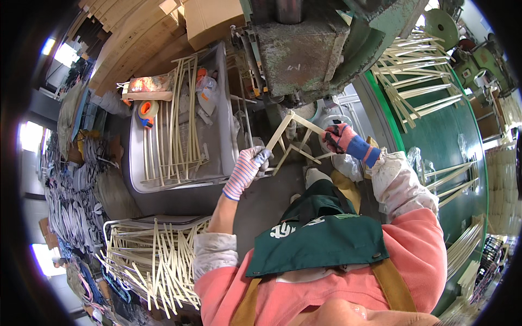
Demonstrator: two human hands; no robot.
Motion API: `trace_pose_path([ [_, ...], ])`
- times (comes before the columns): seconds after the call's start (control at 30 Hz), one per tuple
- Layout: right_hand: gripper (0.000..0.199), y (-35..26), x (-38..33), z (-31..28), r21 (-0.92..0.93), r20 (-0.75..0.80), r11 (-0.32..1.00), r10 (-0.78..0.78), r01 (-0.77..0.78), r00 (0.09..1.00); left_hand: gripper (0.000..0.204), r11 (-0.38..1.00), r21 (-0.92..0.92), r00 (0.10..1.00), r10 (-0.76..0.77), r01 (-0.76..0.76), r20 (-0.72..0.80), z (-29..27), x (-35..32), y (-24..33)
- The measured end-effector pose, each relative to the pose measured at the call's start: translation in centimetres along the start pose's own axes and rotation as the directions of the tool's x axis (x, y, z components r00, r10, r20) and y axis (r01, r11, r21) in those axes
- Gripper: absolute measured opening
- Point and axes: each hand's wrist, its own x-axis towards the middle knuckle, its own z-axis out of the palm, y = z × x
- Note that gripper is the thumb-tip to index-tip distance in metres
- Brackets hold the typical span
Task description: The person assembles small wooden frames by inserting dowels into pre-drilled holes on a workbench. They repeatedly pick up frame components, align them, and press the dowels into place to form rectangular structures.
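Observation:
A pale cream bent bar [279, 133], angled into a V with its peak upward, spans between my two hands. My left hand [249, 167], in a striped glove, is closed around its left end. My right hand [343, 142], in a pink and blue glove with dark fingers, grips the right end. The bar's peak sits just below the head of a worn green press [304, 60]; whether they touch, I cannot tell. Lower, a second pale V-shaped section [293, 147] shows between my hands; whether it belongs to the same piece is unclear.
To the left, a grey tray [224, 136] holds pale bars and a tape roll [147, 110]. A rack of bent bars [157, 261] stands at lower left. On the right, a green table [443, 127] carries more bars. Cardboard boxes [215, 22] are stacked behind the tray.

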Motion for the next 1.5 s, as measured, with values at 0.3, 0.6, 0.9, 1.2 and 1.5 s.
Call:
trace_pose_path([
  [0.3, 0.023, -0.9, 0.9, -1.9, -0.018, 0.121, 1.0, 0.007, -0.005, 0.993, 0.021, 0.995, 0.042, 0.995, -0.096, 0.094, 0.035, -1.1, 0.3, 2.4],
  [0.6, 0.024, -1.8, 0.5, -2.8, -0.065, 0.177, 0.996, -0.053, 0.065, 0.983, 0.017, 0.997, -0.019, 0.986, -0.074, 0.077, 0.152, -1.9, 0.5, 3.5],
  [0.9, 0.013, -2.8, -8.7, -1.6, -0.628, 0.177, 0.54, -0.603, 0.561, 0.778, 0.041, 0.373, 0.919, 0.991, 0.087, -0.124, 0.099, 0.9, -5.6, 8.1],
  [1.2, 0.022, -4.6, -14.5, -7.2, -0.644, 0.223, 0.552, -0.527, 0.53, 0.82, 0.03, 0.388, 0.685, 0.785, 0.36, -0.617, 0.504, 0.7, -6.1, 8.1],
  [1.5, 0.03, -6.3, -19.9, -6.8, 0.034, -0.263, 0.949, -0.294, 0.313, 0.919, 0.053, 0.631, 0.283, 0.686, 0.603, -0.723, 0.408, 21.8, -6.7, 5.3],
])
